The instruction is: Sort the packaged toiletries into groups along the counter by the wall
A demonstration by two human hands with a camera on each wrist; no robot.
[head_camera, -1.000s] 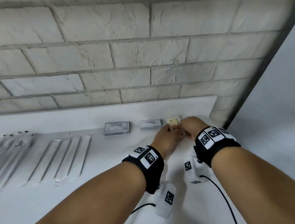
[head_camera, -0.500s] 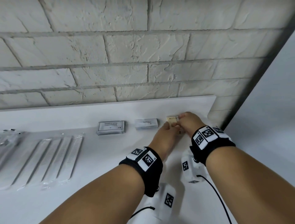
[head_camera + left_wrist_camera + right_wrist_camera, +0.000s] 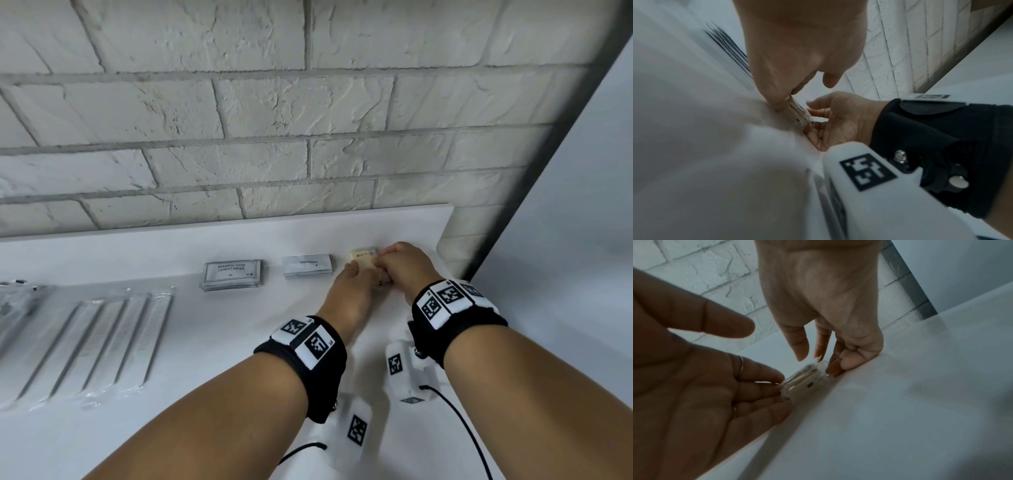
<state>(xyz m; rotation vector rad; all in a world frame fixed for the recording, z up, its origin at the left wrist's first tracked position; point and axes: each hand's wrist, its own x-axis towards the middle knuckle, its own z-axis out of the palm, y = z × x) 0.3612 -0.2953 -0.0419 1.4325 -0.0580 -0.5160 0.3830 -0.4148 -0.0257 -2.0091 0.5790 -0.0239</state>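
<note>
A small stack of cream soap bars [image 3: 363,257] in clear wrap lies on the white counter [image 3: 205,342] near its right end, close to the wall. My left hand [image 3: 352,277] presses straight fingers against the stack's left side. My right hand [image 3: 394,263] touches its right side with fingers pointing down. In the right wrist view the soap stack [image 3: 803,382] sits squeezed between the left hand's fingertips [image 3: 777,378] and the right hand's fingers [image 3: 832,368]. The left wrist view shows the soap stack [image 3: 797,112] edge-on between both hands.
Left of the soap lie a toothpaste sachet pile [image 3: 307,265] and a shampoo-with-conditioner sachet pile [image 3: 232,275]. Long items in clear plastic [image 3: 102,339] lie further left. A brick wall [image 3: 274,137] backs the counter; a white panel [image 3: 565,240] closes the right side.
Both hands have stayed at the soap stack and shifted slightly toward the wall with it. The sachet piles have not moved.
</note>
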